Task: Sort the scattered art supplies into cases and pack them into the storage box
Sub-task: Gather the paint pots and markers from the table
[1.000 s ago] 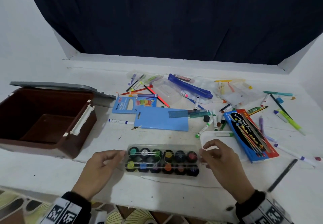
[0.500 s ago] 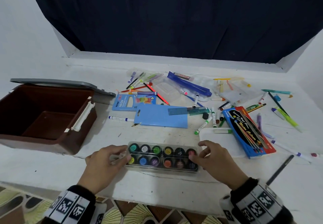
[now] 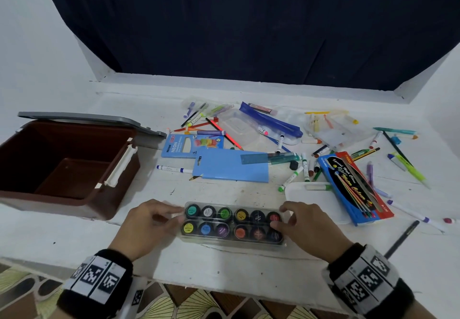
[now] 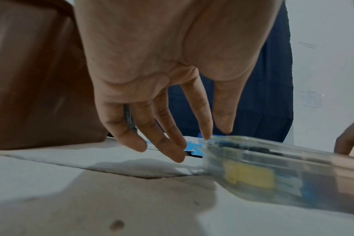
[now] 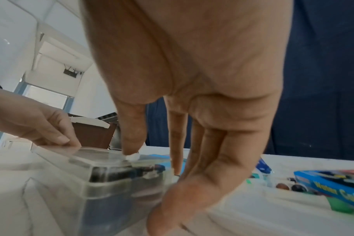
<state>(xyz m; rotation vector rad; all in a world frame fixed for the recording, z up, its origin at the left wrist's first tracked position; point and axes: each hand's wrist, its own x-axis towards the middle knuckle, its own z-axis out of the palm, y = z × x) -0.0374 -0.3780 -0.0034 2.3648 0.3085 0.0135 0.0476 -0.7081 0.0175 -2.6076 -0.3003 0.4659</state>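
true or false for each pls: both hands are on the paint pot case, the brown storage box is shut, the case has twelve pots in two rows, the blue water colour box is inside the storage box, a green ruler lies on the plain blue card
1. Both hands are on the paint pot case. True: the left hand touches its left end and the right hand its right end.
2. The brown storage box is shut. False: it stands open, with its grey lid behind it.
3. The case holds twelve pots in two rows. True.
4. The blue water colour box is inside the storage box. False: it lies on the table, right of the case.
5. A green ruler lies on the plain blue card. True.
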